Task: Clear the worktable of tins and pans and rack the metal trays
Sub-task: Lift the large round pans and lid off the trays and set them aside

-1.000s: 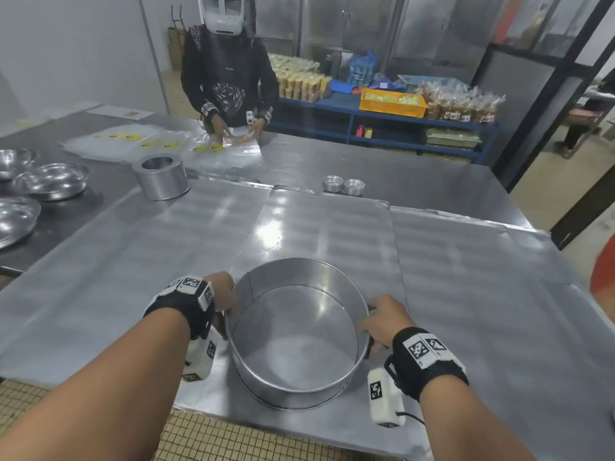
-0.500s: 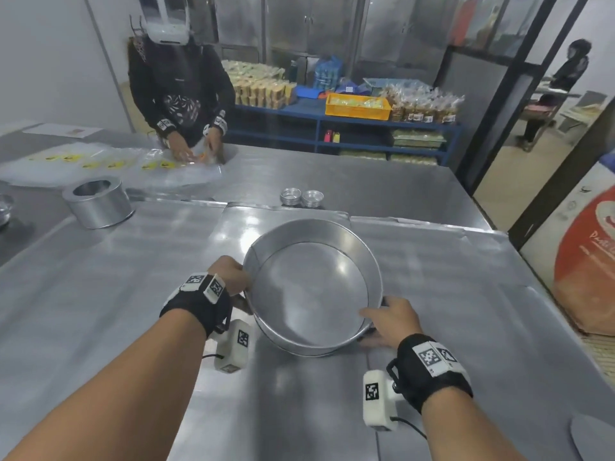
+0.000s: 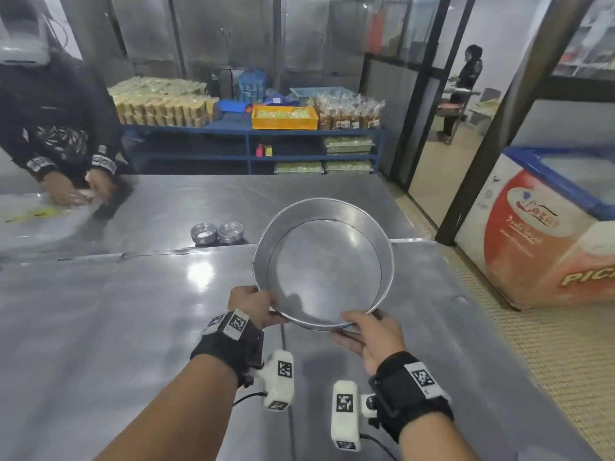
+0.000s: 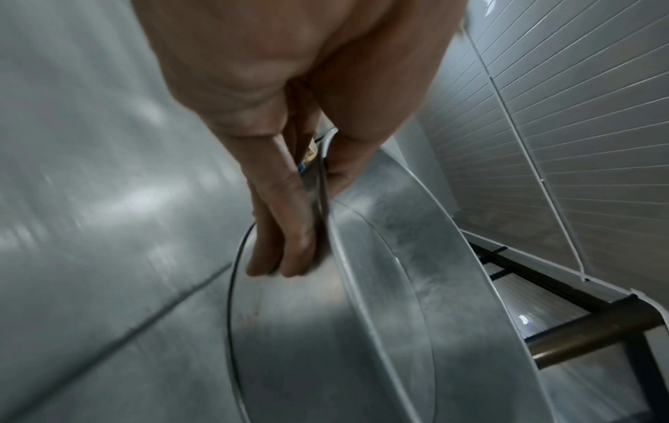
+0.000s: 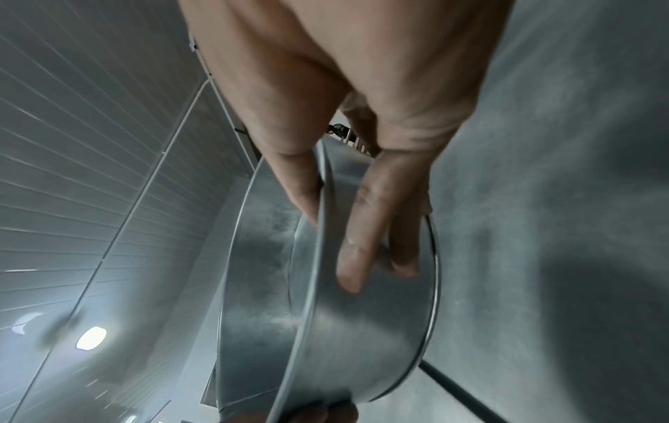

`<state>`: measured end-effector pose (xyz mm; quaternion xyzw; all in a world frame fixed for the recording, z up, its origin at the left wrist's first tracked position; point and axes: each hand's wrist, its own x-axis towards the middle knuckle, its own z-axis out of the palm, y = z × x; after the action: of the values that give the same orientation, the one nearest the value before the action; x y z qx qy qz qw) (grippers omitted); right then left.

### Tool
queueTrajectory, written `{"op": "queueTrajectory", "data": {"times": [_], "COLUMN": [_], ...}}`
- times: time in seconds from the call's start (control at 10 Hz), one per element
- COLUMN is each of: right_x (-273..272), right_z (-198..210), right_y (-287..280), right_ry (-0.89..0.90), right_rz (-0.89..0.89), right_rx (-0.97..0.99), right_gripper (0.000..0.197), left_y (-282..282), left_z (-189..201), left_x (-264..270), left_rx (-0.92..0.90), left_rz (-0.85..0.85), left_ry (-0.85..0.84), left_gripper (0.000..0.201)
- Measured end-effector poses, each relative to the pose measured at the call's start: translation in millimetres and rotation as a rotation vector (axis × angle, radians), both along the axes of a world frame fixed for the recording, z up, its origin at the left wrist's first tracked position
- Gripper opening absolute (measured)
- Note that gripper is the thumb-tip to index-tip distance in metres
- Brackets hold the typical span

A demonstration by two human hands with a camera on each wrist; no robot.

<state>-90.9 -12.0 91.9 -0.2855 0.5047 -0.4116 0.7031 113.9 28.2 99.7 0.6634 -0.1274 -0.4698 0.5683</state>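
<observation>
A large round metal cake pan [image 3: 324, 267] is lifted off the worktable [image 3: 100, 327] and tipped so its inside faces me. My left hand [image 3: 256, 306] pinches its near-left rim, thumb inside and fingers [image 4: 286, 229] on the outer wall of the pan [image 4: 362, 329]. My right hand [image 3: 366, 331] pinches the near-right rim; in the right wrist view the thumb lies inside the pan [image 5: 326, 329] and the fingers [image 5: 365, 229] lie on the outside. Two stacks of small tins [image 3: 217, 233] stand on the far part of the table.
Another person [image 3: 56, 128] works at the table's far left over clear plastic bags [image 3: 33, 217]. Blue shelves [image 3: 249, 144] with packed goods stand behind. A chest freezer [image 3: 549, 234] stands right of the table, past a strip of floor matting [image 3: 549, 361].
Both hands have lifted the pan off the table, tipped it toward me and carried it to the right. My view has swung right, so the medium tin and bowls have left the frame.
</observation>
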Motion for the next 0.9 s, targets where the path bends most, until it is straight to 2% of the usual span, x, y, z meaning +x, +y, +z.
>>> {"op": "queueTrajectory", "data": {"times": [0.2, 0.3, 0.4, 0.6, 0.8, 0.9], "right_x": [-21.5, -27.5, -32.6, -39.5, -45.2, -52.7], "right_z": [-9.3, -16.3, -25.6, -45.1, -56.8, -67.2], "right_y": [-117.5, -183.1, -247.2, -370.8, -458.3, -483.0], "right_ry": [0.013, 0.021, 0.027, 0.07, 0.193, 0.255], "right_rz": [-0.094, -0.136, -0.148, -0.14, -0.114, -0.073], "right_rx": [-0.03, -0.04, -0.058, -0.115, -0.196, -0.172], "right_gripper": [0.018, 0.017, 0.015, 0.018, 0.013, 0.015], "left_y": [-107.6, -175.0, -242.9, -359.4, -433.4, -473.7], "left_z": [0.2, -4.2, -19.4, -51.2, -86.3, -100.1], "left_x": [-27.4, -33.1, -37.4, -44.2, -42.4, -46.3], "left_rx": [-0.119, -0.118, -0.119, -0.142, -0.091, -0.093], "left_rz": [-0.051, -0.084, -0.139, -0.121, -0.249, -0.173], "left_ry": [0.009, -0.017, -0.109, -0.158, -0.375, -0.129], "left_gripper": [0.017, 0.014, 0.029, 0.036, 0.042, 0.041]}}
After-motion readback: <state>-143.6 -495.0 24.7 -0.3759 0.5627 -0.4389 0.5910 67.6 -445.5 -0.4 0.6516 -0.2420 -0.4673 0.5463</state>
